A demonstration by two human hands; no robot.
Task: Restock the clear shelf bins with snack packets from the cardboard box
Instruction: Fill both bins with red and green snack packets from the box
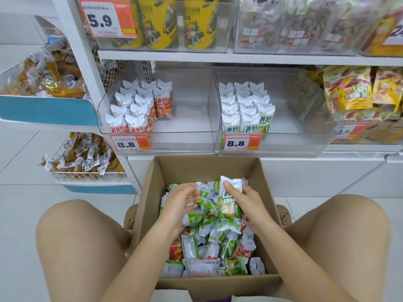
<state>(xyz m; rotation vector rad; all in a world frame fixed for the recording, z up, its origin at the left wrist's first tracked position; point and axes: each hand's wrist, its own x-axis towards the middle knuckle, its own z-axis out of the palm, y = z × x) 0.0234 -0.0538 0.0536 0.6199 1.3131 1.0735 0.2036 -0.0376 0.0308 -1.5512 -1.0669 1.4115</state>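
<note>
White floor tiles run under a white shelf unit. Box sits on the floor between the knees, full of loose green and red packets. Right hand grips one green packet, held upright. Left hand hovers over the pile, fingers loosely spread, holding nothing. Left bin holds red packs, right bin green; both part-filled.
</note>
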